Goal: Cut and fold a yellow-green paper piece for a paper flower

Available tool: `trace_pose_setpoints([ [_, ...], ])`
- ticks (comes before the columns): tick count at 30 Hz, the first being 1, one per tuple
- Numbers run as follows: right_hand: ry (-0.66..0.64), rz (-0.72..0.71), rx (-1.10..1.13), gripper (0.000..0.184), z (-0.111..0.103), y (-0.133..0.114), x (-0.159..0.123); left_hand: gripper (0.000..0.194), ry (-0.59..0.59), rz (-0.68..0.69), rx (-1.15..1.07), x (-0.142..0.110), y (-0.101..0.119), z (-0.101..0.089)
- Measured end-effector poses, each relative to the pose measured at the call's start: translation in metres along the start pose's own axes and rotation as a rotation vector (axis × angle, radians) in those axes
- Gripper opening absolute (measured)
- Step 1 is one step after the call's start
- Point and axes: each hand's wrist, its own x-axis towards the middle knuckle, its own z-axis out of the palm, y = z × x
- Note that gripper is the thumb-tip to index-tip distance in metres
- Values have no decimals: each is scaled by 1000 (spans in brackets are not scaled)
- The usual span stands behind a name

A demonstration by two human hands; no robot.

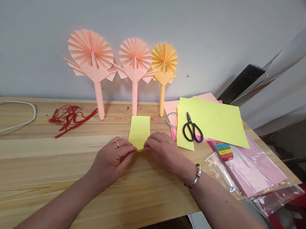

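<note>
A strip of pale yellow paper [139, 131] lies upright on the wooden table [36, 162], its near end lifted or folded between my hands. My left hand [111, 160] pinches that near end from the left, with thumb and fingers closed on it. My right hand [163, 153] pinches the same end from the right. The fingertips of both hands meet at the paper's lower edge and hide the fold there. A gold ring sits on a finger of my left hand, and a silver bangle circles my right wrist.
Several paper fans on stems [135, 68] lean against the wall at the back. Black scissors [192, 129] rest on a yellow paper sheet [212, 123] at the right, above pink sheets. Red thread [69, 118], a white cable [13, 116] and a bag of pink paper [253, 169] also lie around.
</note>
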Motion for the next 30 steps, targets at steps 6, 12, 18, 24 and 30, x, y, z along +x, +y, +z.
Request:
trace_pose_setpoints([
  [6, 60, 72, 53, 16, -8, 3, 3, 16, 8, -122, -22, -1, 0, -2],
  [12, 192, 200, 126, 17, -13, 3, 4, 12, 31, -641, -378, 6, 6, -7],
  [18, 164, 148, 127, 19, -9, -2, 3, 20, 88, -1011, -966, 5, 0, -4],
  [24, 161, 165, 175, 21, -9, -2, 2, 13, 100, -1092, -1232, 7, 1, -5],
  [30, 19, 255, 393, 36, -15, -8, -1, 16, 57, -1008, -1366, 9, 2, -8],
])
